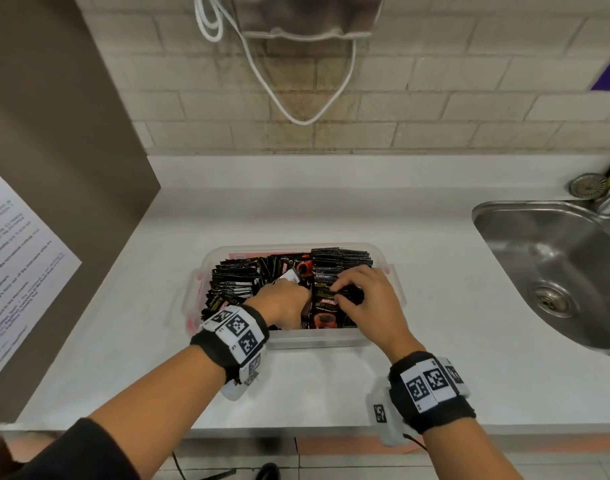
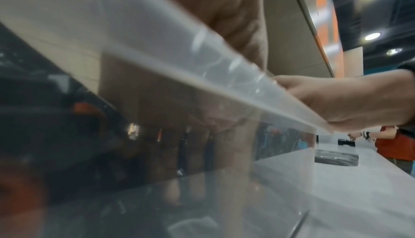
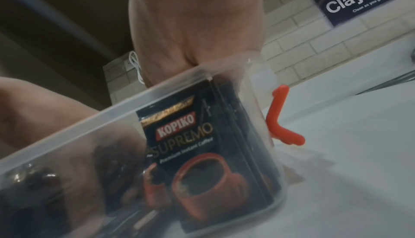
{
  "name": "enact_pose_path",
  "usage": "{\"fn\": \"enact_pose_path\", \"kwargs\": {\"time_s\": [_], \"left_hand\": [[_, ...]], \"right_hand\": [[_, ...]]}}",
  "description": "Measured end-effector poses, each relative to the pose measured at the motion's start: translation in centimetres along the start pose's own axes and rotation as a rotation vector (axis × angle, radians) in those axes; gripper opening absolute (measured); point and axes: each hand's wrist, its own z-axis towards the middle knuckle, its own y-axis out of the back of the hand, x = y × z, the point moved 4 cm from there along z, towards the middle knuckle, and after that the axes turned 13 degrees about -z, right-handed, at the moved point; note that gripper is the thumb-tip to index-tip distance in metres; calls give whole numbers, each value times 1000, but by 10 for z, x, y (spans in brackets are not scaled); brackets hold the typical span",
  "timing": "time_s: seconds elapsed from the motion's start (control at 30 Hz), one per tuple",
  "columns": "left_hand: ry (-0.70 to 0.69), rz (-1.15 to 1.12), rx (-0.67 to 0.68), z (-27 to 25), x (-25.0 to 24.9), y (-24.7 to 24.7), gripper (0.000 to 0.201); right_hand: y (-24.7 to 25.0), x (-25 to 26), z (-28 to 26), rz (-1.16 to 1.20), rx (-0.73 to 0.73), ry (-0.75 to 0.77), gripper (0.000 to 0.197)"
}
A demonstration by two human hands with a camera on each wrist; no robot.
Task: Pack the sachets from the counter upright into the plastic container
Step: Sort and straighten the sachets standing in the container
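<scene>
A clear plastic container (image 1: 317, 339) sits on the white counter, packed with black Kopiko sachets (image 1: 234, 282) standing on edge in rows. My left hand (image 1: 289, 296) reaches down into the middle of it; through the wall (image 2: 202, 60) its fingers (image 2: 191, 153) look extended downward among the sachets. My right hand (image 1: 348, 296) is over the right side, fingers curled and pinching the tops of a few sachets (image 1: 326, 306). In the right wrist view one upright sachet (image 3: 202, 153) presses against the container's near wall (image 3: 89, 122).
A steel sink (image 1: 553, 271) lies to the right, and a drain strainer (image 1: 587, 185) rests behind it. A brown panel with a printed sheet (image 1: 19, 265) borders the left. A white cable (image 1: 296, 109) hangs on the brick wall. The container has a red clip (image 3: 278, 117).
</scene>
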Motion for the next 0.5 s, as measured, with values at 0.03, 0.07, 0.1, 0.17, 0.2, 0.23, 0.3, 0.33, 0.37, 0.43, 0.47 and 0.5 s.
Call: {"fn": "enact_pose_path", "kwargs": {"time_s": [0.03, 0.07, 0.1, 0.17, 0.2, 0.23, 0.3, 0.33, 0.37, 0.43, 0.47, 0.5], "left_hand": [[5, 18, -1, 0, 1, 0, 28], [14, 40, -1, 0, 2, 0, 30], [24, 69, -1, -1, 2, 0, 32], [39, 141, -7, -2, 2, 1, 33], [42, 174, -14, -3, 2, 1, 34], [32, 196, -25, -3, 1, 3, 37], [-16, 167, -20, -1, -1, 5, 40], [-39, 99, 10, -1, -2, 5, 38], [-58, 11, 43, 0, -3, 5, 33], [-79, -127, 69, 2, -4, 4, 23], [-81, -164, 61, 3, -4, 4, 23], [-79, -186, 50, 4, -4, 4, 25]], "right_hand": [[0, 0, 1, -1, 2, -1, 21], [0, 0, 1, -5, 2, -1, 22], [0, 1, 1, -6, 2, -2, 22], [0, 1, 1, -3, 4, -9, 23], [0, 1, 1, -2, 8, -13, 22], [0, 1, 1, -4, 16, -17, 22], [0, 2, 1, -16, 30, -21, 22], [0, 2, 1, -22, 35, -22, 22], [0, 3, 2, -26, 40, -26, 23], [0, 3, 2, -31, 57, -35, 24], [0, 3, 1, -32, 64, -38, 23], [0, 3, 1, -34, 68, -41, 23]]}}
